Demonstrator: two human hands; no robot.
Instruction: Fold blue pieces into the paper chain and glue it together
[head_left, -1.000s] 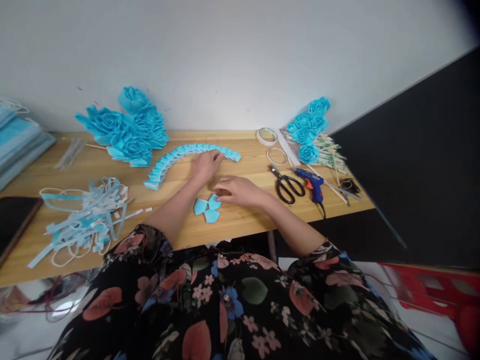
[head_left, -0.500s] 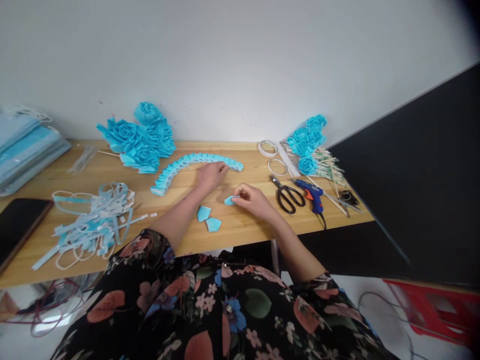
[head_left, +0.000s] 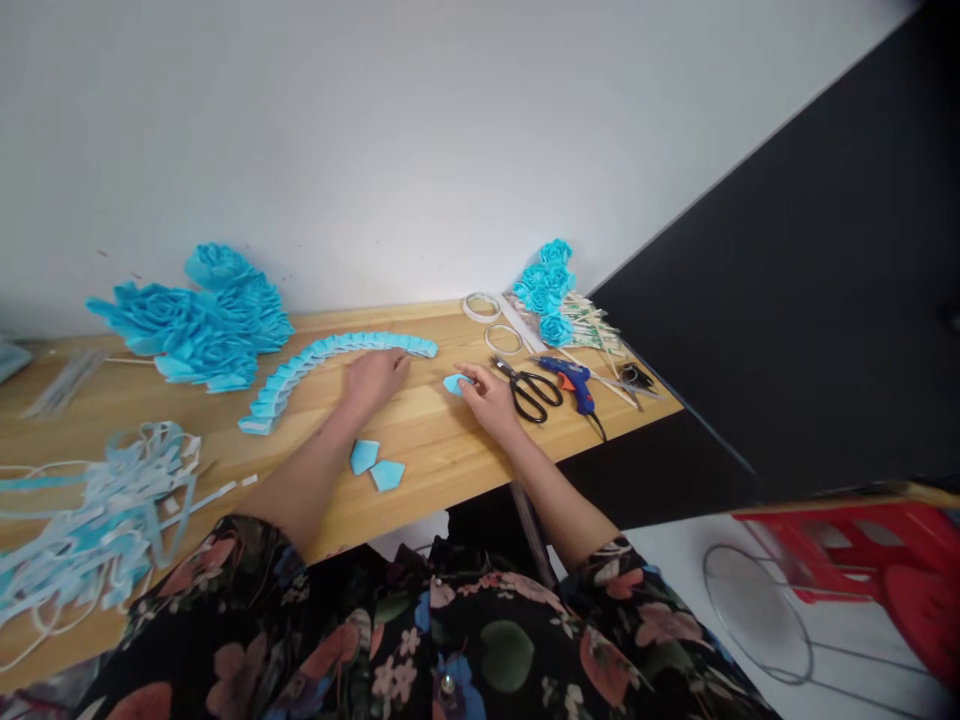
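My right hand (head_left: 486,393) is closed, pinching a small blue fabric petal (head_left: 454,384) between thumb and fingers just above the table. My left hand (head_left: 377,377) reaches to the inner side of a curved row of overlapping blue petals (head_left: 292,371), near its right end. Its fingers are curled together with the tips turned down, and whatever they grip there is hidden. Two loose blue petals, one (head_left: 364,457) just behind the other (head_left: 388,475), lie flat on the wooden table (head_left: 427,480) by my left forearm.
Blue fabric roses (head_left: 217,320) stand at the back left, smaller roses (head_left: 546,285) at the back right. Tape rolls (head_left: 481,307), black-handled scissors (head_left: 529,390), a blue glue gun (head_left: 574,380) and thin sticks (head_left: 600,325) lie on the right. Fabric scraps (head_left: 120,510) cover the front left.
My view has turned right, so the table's things appear further left. The petal in my right hand shows more of its face. My left hand stays beside the row.
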